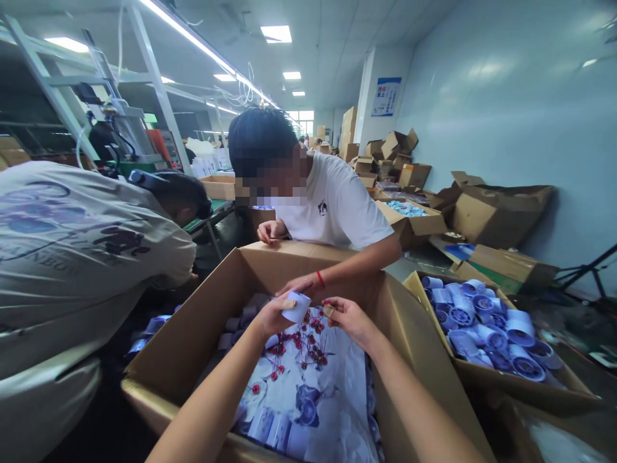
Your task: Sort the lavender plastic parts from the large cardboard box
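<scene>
My left hand (pixel 276 319) is wrapped round a pale lavender plastic cup (pixel 295 307), held above a large open cardboard box (pixel 414 347). To its right, my right hand (pixel 354 321) is closed in a pinch. A bit of red shows at its fingertips, too small to name. Beneath both hands, several small red parts with thin wires (pixel 315 354) lie scattered on a white sheet (pixel 344 386) inside the box. More lavender cups (pixel 263 424) stand along the box's near side, and a clear-looking crumpled piece (pixel 307 405) rests on the sheet.
Across the box a person in a white shirt (pixel 337 193) leans over, one forearm reaching in close to my hands. Another person (pixel 72 257) bends down at the left. A second carton (pixel 482 373) full of lavender cups (pixel 482 321) stands at the right.
</scene>
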Available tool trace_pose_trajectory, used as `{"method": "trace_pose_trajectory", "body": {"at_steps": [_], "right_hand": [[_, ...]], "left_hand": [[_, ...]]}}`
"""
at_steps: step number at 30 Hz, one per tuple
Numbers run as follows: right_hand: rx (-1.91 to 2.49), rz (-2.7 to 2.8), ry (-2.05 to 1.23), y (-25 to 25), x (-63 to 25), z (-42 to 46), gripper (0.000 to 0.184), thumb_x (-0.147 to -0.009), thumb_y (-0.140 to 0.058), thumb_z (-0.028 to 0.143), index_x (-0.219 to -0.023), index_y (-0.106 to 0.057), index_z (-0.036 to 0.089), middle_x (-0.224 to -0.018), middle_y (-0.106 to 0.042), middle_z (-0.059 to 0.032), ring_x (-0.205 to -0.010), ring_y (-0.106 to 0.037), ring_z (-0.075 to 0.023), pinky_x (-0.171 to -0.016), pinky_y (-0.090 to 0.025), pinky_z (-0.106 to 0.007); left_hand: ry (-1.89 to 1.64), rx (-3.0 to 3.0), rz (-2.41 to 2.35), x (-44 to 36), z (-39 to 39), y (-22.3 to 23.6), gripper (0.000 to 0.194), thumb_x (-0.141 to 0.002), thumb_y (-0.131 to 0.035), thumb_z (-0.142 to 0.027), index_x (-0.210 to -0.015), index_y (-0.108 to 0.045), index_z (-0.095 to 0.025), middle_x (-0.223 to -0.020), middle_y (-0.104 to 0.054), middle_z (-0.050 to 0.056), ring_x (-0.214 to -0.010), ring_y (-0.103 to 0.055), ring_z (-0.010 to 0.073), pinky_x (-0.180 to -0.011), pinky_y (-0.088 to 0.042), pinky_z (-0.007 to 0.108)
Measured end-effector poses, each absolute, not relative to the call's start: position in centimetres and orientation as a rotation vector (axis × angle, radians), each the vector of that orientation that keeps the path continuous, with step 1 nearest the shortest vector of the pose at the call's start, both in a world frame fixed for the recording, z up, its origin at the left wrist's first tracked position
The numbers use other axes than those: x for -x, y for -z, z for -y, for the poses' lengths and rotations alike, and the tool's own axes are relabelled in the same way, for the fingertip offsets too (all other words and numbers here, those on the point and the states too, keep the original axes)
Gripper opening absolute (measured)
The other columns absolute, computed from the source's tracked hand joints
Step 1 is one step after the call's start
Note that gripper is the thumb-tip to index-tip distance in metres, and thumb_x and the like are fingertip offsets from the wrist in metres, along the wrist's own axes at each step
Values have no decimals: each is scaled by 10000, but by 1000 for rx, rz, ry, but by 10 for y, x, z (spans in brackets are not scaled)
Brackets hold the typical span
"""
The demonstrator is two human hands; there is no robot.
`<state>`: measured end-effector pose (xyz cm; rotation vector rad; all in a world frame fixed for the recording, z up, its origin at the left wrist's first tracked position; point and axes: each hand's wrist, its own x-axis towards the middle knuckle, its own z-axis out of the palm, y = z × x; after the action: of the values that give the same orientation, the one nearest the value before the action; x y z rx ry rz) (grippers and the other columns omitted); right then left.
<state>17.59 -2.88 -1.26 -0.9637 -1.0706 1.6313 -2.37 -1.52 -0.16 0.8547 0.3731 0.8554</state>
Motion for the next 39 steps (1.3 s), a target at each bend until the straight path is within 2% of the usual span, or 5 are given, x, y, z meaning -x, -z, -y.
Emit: {"method": "trace_pose_trajectory", "body": {"at_steps": [12,17,22,29,39], "right_hand": [[1071,1453,-1232,15,-171,30,387,-678,-635,563,-611,-520,200,-500,-519,50,-491,-462,-103,-508,-370,-240],[1132,1315,-1203,13,-173,28,375,-600,-695,542,-670,-577,194,-556,-566,35,-524,-533,-125,-533,-412,-258],[1037,1093,-1260,4,-177,30,424,-556,-760,509,-812,-617,203,-597,-618,25,-500,-545,-123,-540,-440,-271],[836,977,-1340,-7,-178,41,429,-523,-807,528,-737,-642,195,-608,-643,13,-532,-568,-117,-586,-470,-278],[811,1079,-1357,-7,-173,47,373,-542,-824,483,-703,-654,194,-626,-676,-10,-591,-615,-141,-613,-485,-279]], "left_hand": [[-896,-871,-345,28,12,-1,743,-630,-698,-230,-1331,-461,-170,-800,-654,30,-666,-577,143,-651,-457,265],[-875,-924,-350,31,9,1,741,-624,-719,-276,-1315,-477,-161,-773,-634,30,-617,-573,136,-564,-436,232],[-869,-1015,-509,36,12,-8,760,-574,-759,-176,-1278,-487,-270,-1076,-604,49,-731,-598,142,-614,-453,234],[-993,-1419,-918,35,4,-1,755,-453,-715,29,-1146,-598,-247,-1008,-606,21,-779,-556,158,-611,-436,203],[-1073,-1301,-1027,24,2,4,590,-501,-746,-27,-1041,-587,-205,-852,-604,-9,-708,-573,131,-605,-459,202]]}}
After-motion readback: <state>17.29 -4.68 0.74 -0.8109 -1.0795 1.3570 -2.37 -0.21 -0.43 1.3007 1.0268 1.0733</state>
